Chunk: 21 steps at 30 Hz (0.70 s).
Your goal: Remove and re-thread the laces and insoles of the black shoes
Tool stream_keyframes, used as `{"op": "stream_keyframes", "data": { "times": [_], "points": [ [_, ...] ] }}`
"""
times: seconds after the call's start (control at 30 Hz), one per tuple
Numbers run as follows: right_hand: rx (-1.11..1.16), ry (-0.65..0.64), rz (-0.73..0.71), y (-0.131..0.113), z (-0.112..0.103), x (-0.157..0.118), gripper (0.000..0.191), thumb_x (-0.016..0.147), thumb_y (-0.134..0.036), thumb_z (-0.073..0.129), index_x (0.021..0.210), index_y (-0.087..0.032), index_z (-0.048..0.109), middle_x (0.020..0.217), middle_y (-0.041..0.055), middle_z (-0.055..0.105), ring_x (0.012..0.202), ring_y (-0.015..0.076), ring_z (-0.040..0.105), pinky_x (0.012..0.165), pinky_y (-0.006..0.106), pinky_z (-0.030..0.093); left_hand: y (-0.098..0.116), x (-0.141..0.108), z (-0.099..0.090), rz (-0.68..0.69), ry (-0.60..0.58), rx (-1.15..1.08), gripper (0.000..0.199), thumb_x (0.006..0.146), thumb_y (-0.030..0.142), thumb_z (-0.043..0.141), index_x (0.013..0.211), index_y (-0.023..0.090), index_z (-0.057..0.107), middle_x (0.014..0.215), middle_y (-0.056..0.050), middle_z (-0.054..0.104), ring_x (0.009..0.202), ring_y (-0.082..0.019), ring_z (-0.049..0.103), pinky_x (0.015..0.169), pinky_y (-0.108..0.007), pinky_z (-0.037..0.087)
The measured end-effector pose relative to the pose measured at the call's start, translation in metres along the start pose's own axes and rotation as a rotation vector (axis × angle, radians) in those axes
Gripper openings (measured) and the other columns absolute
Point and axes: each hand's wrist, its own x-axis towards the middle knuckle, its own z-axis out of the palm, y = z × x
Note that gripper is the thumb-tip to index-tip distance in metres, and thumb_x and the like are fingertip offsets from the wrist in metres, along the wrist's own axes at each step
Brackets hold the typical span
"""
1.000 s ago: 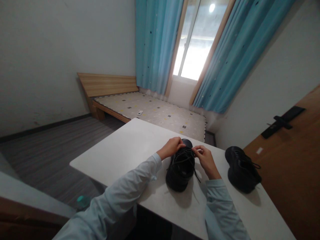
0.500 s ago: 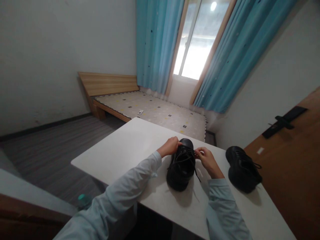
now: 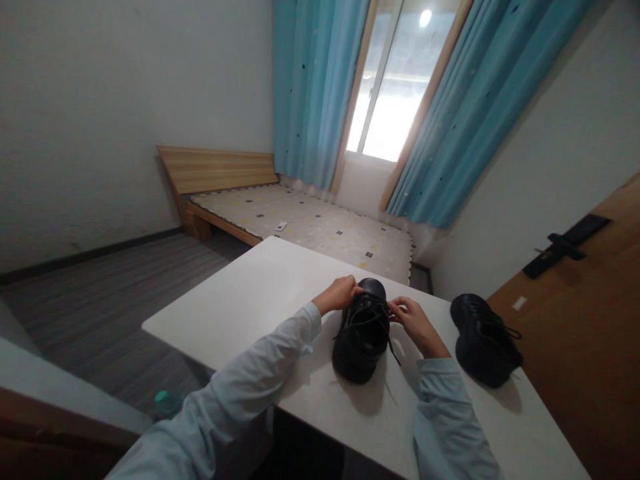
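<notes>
A black lace-up shoe (image 3: 359, 350) stands on the white table (image 3: 240, 303), its toe pointing away from me and its heel toward me. My left hand (image 3: 341, 293) is closed at the shoe's left front, fingers pressed near the lowest lace rows; what they pinch is too small to make out. On the other side, my right hand (image 3: 411, 320) pinches at the shoe's right edge, thumb and forefinger on a shoelace. One loose lace end hangs down the shoe's right side. Crossed laces lie slack over the tongue.
A second black shoe (image 3: 485, 340) stands at the table's right side. Beyond the table is a bed (image 3: 305, 207) with a small white object (image 3: 281, 226) on it. A door (image 3: 575, 320) is at right, and a green-capped bottle (image 3: 165, 403) at lower left.
Almost nothing differs. My right hand has shifted very slightly along the shoe's right edge, and the view has moved a touch.
</notes>
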Motion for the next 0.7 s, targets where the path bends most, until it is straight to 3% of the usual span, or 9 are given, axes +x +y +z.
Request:
{"op": "stream_keyframes", "data": {
  "times": [0.13,0.3,0.47,0.7],
  "points": [
    [0.002,0.002,-0.021,-0.008,0.002,-0.003,0.043,0.056,-0.056,0.073,0.062,-0.016,0.059,0.064,0.0018,0.060,0.057,0.0151,0.059,0.051,0.029,0.053,-0.002,0.003,0.001,0.055,0.074,-0.077,0.016,0.083,0.030,0.054,0.082,0.015,0.059,0.080,-0.003,0.064,0.075,-0.015,0.057,0.069,-0.024,0.043],
    [-0.023,0.144,-0.118,-0.020,0.004,-0.006,0.042,0.060,-0.054,0.072,0.070,-0.016,0.059,0.070,0.0020,0.058,0.053,0.0122,0.055,0.043,0.024,0.046,0.002,0.002,-0.004,0.241,0.232,-0.156,0.024,0.075,0.038,0.065,0.082,0.016,0.064,0.083,-0.002,0.062,0.073,-0.012,0.055,0.070,-0.022,0.042],
    [-0.063,0.116,-0.164,-0.027,0.010,-0.009,0.041,0.061,-0.055,0.071,0.066,-0.016,0.059,0.062,0.0006,0.056,0.048,0.0105,0.049,0.040,0.022,0.040,0.005,-0.001,-0.005,0.311,0.165,-0.174,0.025,0.073,0.041,0.067,0.077,0.017,0.068,0.076,-0.001,0.062,0.070,-0.011,0.054,0.068,-0.021,0.041],
    [-0.095,0.084,-0.176,-0.027,0.015,-0.009,0.046,0.057,-0.060,0.070,0.063,-0.017,0.057,0.060,-0.0003,0.054,0.042,0.0091,0.045,0.035,0.022,0.034,0.007,0.001,-0.001,0.235,0.074,-0.184,0.020,0.074,0.036,0.066,0.078,0.016,0.067,0.077,-0.001,0.066,0.070,-0.012,0.057,0.066,-0.021,0.040]
  ]
}}
